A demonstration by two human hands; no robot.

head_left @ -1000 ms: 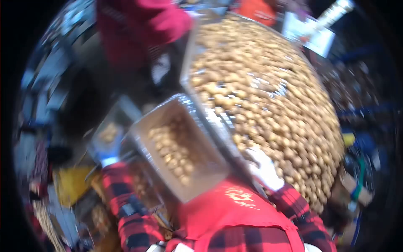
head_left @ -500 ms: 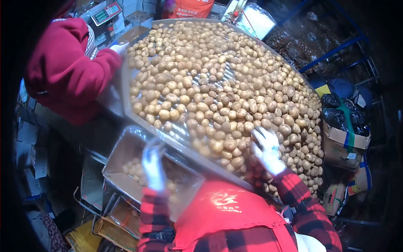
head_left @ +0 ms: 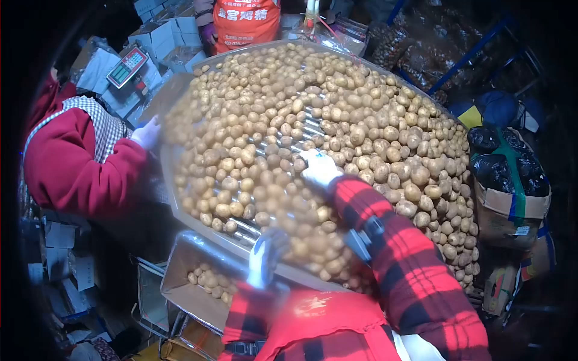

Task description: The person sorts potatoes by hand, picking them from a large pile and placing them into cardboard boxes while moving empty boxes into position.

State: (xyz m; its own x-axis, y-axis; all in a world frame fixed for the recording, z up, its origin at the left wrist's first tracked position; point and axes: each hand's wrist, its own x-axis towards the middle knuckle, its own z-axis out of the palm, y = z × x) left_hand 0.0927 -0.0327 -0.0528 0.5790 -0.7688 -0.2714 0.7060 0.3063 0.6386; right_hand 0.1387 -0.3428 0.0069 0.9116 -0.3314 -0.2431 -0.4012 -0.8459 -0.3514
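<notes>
A big heap of potatoes (head_left: 385,141) covers a many-sided metal sorting table (head_left: 174,207) with a slatted surface. My right hand (head_left: 319,167), in a white glove, reaches out over the middle of the heap. Its fingers extend onto the potatoes and close around none that I can see. Nearer to me, my left hand (head_left: 265,257), also gloved, is at the table's front edge beside loose potatoes; motion smears its fingers. Below that edge stands a plastic-lined cardboard box (head_left: 186,295) with some potatoes (head_left: 209,280) inside.
At the left a co-worker in a red top (head_left: 84,162) rests a gloved hand (head_left: 146,132) by the table rim. Behind are a digital scale (head_left: 127,67) and a person in a red apron (head_left: 247,21). A carton with black bags (head_left: 512,198) stands right.
My right hand has moved left and farther out across the potatoes. My left hand has shifted right, from above the box to the table edge. The view has shifted, and nearby potatoes are blurred.
</notes>
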